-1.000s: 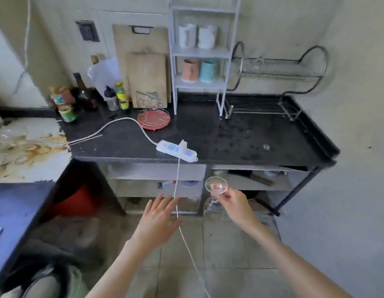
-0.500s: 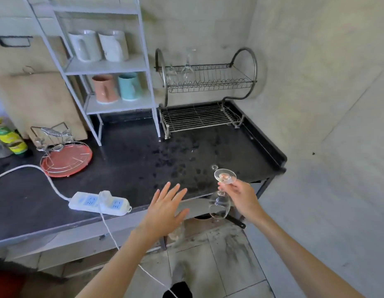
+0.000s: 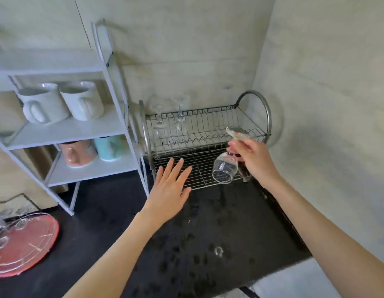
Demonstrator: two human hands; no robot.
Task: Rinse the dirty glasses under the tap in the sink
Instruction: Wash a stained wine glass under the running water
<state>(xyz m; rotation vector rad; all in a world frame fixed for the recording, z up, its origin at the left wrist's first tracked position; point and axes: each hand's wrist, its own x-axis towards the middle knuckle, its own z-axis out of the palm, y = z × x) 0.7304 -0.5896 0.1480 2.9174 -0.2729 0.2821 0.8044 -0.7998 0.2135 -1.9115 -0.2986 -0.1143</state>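
My right hand [image 3: 254,161] grips the stem of a clear wine glass [image 3: 225,169], held upside down with its bowl hanging and its foot on top. The glass hovers over the right part of the lower tier of a metal dish rack [image 3: 208,117]. Two more clear stemmed glasses [image 3: 169,125] hang upside down at the left end of the rack's upper tier. My left hand [image 3: 170,188] is flat with spread fingers, empty, above the counter just in front of the rack. No sink or tap is in view.
The black counter [image 3: 113,244] is speckled with water drops. A white shelf unit [image 3: 79,127] on the left holds several mugs. A red round tray [image 3: 23,244] lies at the lower left. Walls close off the back and right.
The view has moved closer to the counter and rack. My right hand has carried the upside-down glass forward from the counter's front edge to over the rack; my left hand has advanced too.
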